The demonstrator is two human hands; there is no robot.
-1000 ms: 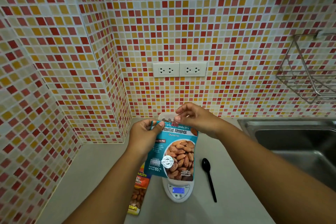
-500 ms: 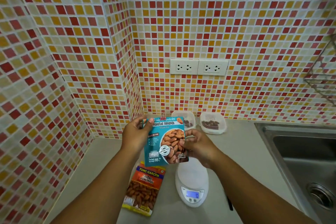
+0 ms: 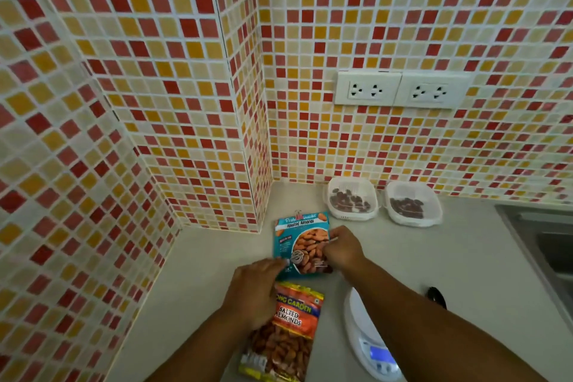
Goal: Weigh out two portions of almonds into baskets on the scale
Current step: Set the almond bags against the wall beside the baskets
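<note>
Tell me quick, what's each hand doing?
Left hand: fingertips touch the blue almond bag; grip unclear.
Right hand: grips the blue almond bag.

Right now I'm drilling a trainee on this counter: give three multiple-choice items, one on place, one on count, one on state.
1. The orange salted-almond packet lies where?
A. nearer the camera than the teal roasted-almond packet
B. in the sink
C. on the scale

2. White plastic baskets holding almonds by the wall?
A. one
B. two
C. four

3. The white digital scale platform is?
A. bare
B. holding a basket
C. holding a packet

Answers: 1 A, it sits below the teal one in view. 2 B, left basket, right basket. 3 A, nothing rests on it.
</note>
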